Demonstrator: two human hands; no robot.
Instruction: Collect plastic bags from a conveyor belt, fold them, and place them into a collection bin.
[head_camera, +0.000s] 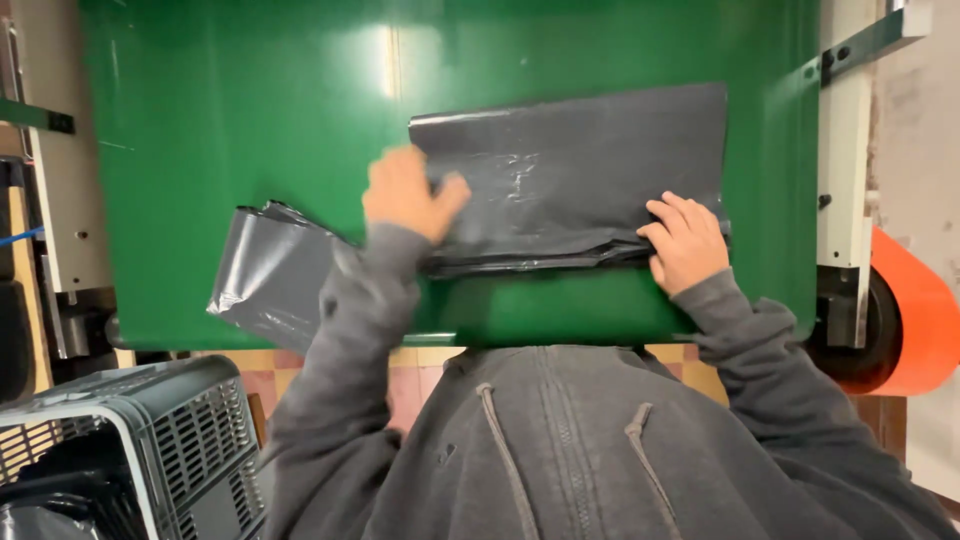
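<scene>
Two hands flatten a folded grey plastic bag (575, 170) on the green table (230, 120).
Left hand (405, 195), blurred, fingers spread at nine o'clock; right hand (685, 240) presses the bag's four o'clock corner, fingers together. Likely smoothing before another fold.

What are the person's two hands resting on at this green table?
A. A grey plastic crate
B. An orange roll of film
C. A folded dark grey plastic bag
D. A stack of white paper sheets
C: both the left hand and the right hand press flat on the folded dark grey plastic bag lying on the green table, while the orange roll and the grey crate sit off to the sides, untouched.
</scene>
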